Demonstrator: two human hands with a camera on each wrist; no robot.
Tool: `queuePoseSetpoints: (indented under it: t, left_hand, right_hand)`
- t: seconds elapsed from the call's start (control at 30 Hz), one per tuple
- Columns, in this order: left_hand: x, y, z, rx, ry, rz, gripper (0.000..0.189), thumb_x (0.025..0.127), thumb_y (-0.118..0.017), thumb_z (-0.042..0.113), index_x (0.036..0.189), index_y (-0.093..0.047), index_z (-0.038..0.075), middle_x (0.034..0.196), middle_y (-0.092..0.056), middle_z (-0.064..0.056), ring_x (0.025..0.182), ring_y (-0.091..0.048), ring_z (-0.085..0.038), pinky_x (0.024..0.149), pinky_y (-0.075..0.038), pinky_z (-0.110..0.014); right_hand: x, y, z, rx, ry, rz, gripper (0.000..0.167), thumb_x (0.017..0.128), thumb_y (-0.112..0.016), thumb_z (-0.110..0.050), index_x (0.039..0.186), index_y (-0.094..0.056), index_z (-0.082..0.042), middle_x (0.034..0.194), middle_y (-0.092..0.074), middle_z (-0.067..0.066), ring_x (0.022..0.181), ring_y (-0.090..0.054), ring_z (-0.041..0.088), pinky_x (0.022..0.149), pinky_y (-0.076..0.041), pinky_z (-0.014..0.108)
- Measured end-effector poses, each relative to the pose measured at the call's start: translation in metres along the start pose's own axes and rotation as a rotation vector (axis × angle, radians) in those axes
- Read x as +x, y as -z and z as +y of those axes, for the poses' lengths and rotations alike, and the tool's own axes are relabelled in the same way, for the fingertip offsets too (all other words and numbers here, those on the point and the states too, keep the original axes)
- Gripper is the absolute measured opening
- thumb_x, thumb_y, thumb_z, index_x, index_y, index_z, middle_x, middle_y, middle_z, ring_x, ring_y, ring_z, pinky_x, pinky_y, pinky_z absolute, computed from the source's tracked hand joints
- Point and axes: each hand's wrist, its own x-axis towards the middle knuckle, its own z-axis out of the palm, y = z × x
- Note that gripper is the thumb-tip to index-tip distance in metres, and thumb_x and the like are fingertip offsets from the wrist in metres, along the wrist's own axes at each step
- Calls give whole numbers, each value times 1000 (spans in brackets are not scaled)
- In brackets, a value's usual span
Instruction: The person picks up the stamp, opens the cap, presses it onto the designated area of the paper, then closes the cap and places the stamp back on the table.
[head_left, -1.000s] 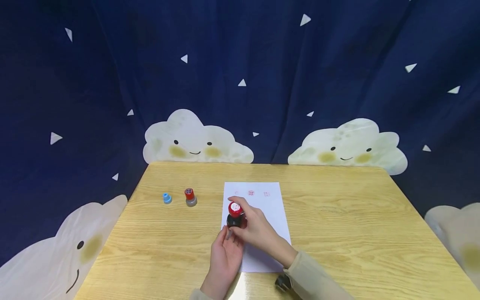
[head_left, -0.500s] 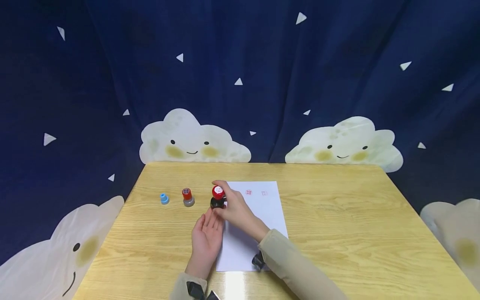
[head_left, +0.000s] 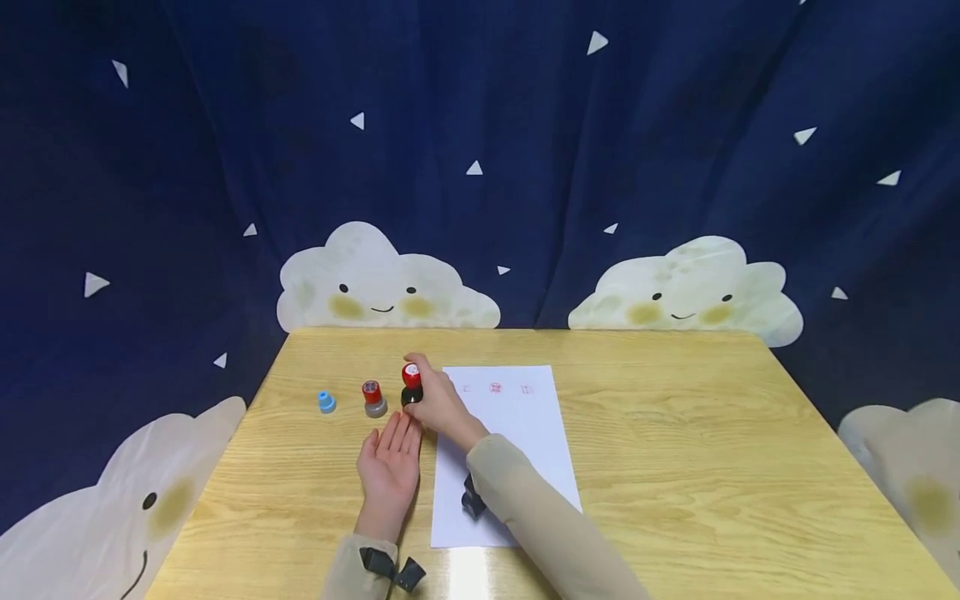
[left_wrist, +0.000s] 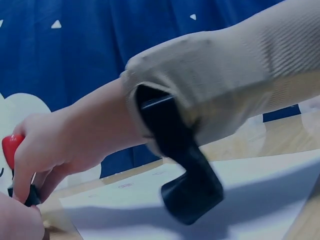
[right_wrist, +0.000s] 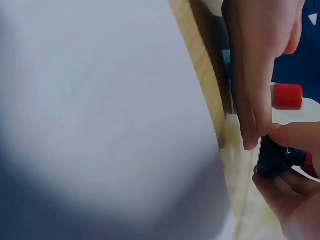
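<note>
My right hand [head_left: 444,410] grips a stamp [head_left: 411,384] with a red knob and a black base, just left of the paper. In the right wrist view its thumb and fingers pinch the black base [right_wrist: 272,157]. Palm up, my left hand [head_left: 390,468] lies with straight fingers, its fingertips close below the stamp; whether they touch it I cannot tell. Left of the held stamp stands a red and grey stamp [head_left: 373,399], and farther left a small light blue stamp-like piece [head_left: 326,402]. The sheet of white paper [head_left: 510,467] bears several red stamp marks along its top.
The wooden table [head_left: 675,450] reaches well to the right of the paper. A dark blue curtain [head_left: 480,108] with clouds and triangles hangs behind it. Black camera mounts [head_left: 392,568] sit on the sleeves; the right forearm crosses over the paper.
Both hands have moved left and the right hand has gone farther away, carrying the red-knobbed stamp from over the paper to the table beside it. The other two pieces stay put.
</note>
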Motion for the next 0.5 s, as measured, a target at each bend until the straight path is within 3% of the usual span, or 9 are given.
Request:
queuePoseSetpoints:
  t: [0.3, 0.5]
  left_hand:
    - [-12, -2, -2, 76, -64, 67, 57, 108, -15, 29, 158, -5, 2, 165, -8, -15, 151, -12, -24, 122, -16, -30]
    - [-18, -4, -2, 111, -78, 67, 57, 108, -14, 26, 157, -3, 0, 164, -8, -18, 150, -14, -26, 122, -16, -30]
  right_hand:
    - [4, -14, 5, 4, -34, -50, 83, 73, -83, 2, 143, -43, -16, 120, -65, 13, 105, -64, 22, 95, -55, 35]
    - [4, -17, 6, 6, -42, -36, 82, 71, -85, 4, 140, -46, -16, 123, -65, 14, 110, -63, 24, 99, -52, 38]
